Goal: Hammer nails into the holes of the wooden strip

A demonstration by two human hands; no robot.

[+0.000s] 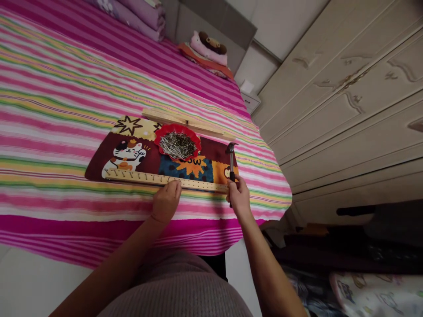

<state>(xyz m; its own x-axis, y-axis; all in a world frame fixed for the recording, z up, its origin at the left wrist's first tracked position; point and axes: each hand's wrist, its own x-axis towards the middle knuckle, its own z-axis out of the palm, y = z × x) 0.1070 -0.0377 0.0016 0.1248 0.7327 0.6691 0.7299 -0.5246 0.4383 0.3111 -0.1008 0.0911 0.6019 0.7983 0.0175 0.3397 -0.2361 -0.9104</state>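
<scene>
My right hand (239, 193) grips a hammer (231, 163) by its dark handle, with the metal head raised at the far end. A long, narrow wooden strip (201, 185) lies across a patterned mat (148, 149); nails stand in a row along its left part, and small dark marks dot its right part. My left hand (168, 198) is closed at the strip's near edge, fingertips pinched just right of the last visible nail. Whatever is between those fingertips is hidden. Beyond the strip sits a red scalloped bowl (157, 143) holding many loose nails (177, 145).
Behind the bowl lies another wooden piece (185, 122). Everything rests on a bed with a striped cover (66, 119). Folded bedding (139, 17) and a plush toy (209, 46) are at the far side. A pale wardrobe (346, 110) stands on the right.
</scene>
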